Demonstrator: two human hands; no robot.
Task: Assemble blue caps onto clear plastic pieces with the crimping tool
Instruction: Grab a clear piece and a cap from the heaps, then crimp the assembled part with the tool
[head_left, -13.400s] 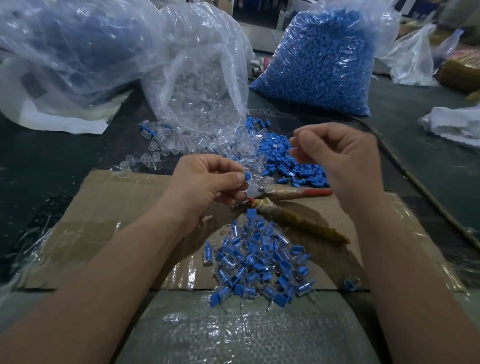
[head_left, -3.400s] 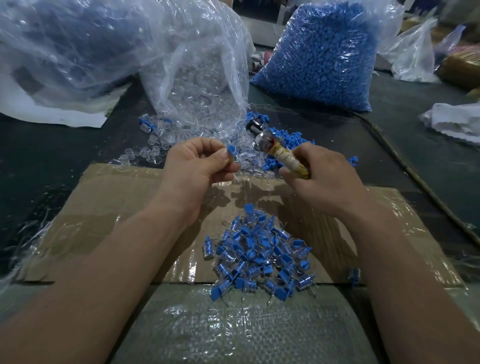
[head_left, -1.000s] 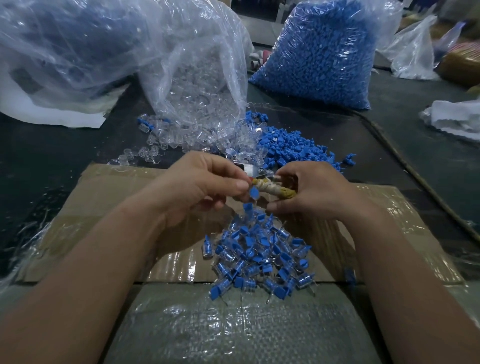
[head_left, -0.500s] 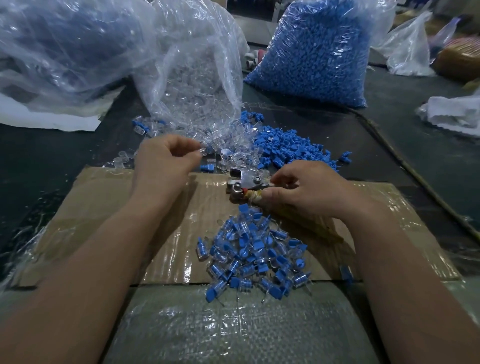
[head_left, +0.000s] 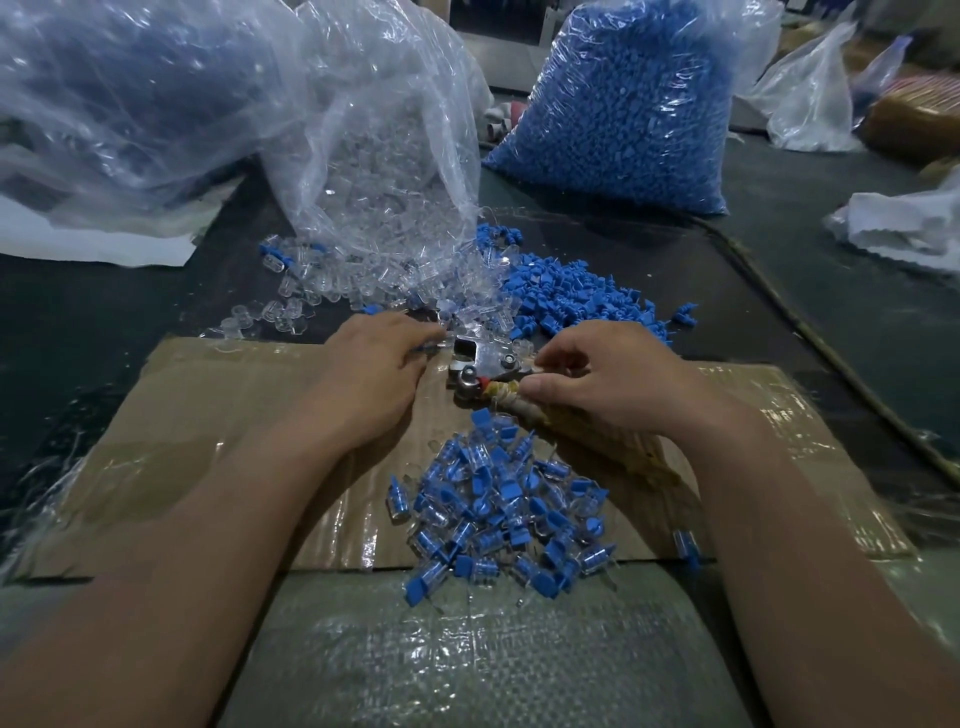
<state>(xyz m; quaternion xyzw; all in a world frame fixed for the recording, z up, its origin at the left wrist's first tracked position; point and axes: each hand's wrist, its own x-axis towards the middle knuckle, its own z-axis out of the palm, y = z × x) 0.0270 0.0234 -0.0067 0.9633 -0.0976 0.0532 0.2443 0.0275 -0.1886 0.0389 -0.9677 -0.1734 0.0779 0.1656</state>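
Metal crimping tool (head_left: 480, 364) lies gripped by right hand (head_left: 613, 384).

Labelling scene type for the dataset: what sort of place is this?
Likely a small piecework assembly workshop. A bulk bag of blue caps and a bag of clear plastic pieces stand behind a pile of finished pieces on cardboard, with a crimping tool beside it.

The caps (head_left: 571, 304) are showing bright blue, loose and inside the see-through bag (head_left: 623, 104). The plastic pieces (head_left: 322, 291) are glinting colourless. The tool (head_left: 480, 361) is shining silver, with a red band and pale yellow wrapping. The cardboard (head_left: 234, 415) is showing brown, the worktop (head_left: 104, 322) is looking dark, and the sack (head_left: 467, 649) is showing a grey weave.
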